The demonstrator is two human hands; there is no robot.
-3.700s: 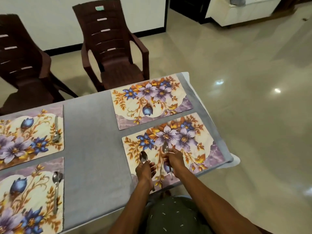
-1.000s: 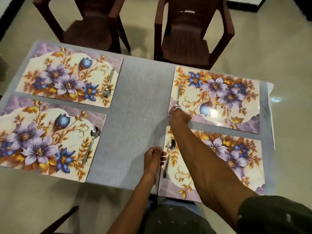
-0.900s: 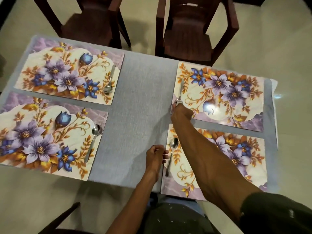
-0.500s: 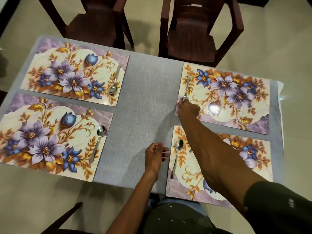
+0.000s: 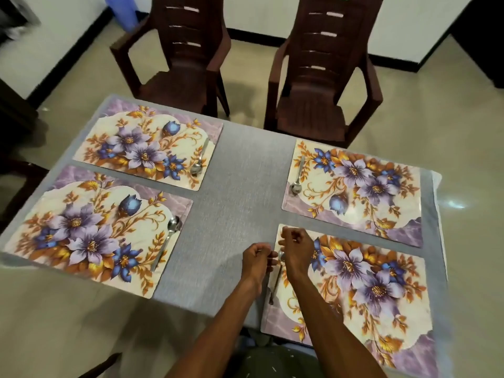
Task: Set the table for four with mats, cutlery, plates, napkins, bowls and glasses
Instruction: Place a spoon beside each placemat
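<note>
The right hand [image 5: 296, 249] has come back from the far right mat [image 5: 354, 192], leaving a spoon [image 5: 297, 175] there, and now hangs curled over the near right mat [image 5: 354, 290]. The left hand [image 5: 256, 259], fingers curled, sits just beside it; the near spoon [image 5: 276, 279] lies between them, its bowl hidden, any grip impossible to tell.

Four mats [image 5: 351, 186] on table [image 5: 245, 186], spoon [image 5: 297, 175] on each; two chairs [image 5: 321, 85] behind.
</note>
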